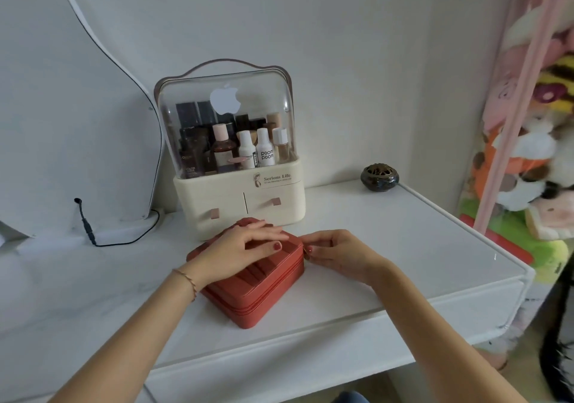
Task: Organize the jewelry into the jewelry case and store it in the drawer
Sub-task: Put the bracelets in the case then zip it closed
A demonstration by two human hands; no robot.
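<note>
A red square jewelry case (264,291) lies closed on the white table (388,247), turned so one corner faces me. My left hand (245,247) rests flat on its lid, fingers spread. My right hand (332,252) sits at the case's right corner, its fingertips pinched at the zipper seam; the zipper pull itself is too small to make out. No loose jewelry is visible apart from a thin bracelet on my left wrist (186,278). The front of the table below shows a white drawer face (310,368), closed.
A cream cosmetics organizer (239,191) with a clear dome and two small drawers stands just behind the case. A dark round incense burner (379,177) sits back right. A black cable (93,235) lies at left. Plush toys (534,154) hang at right.
</note>
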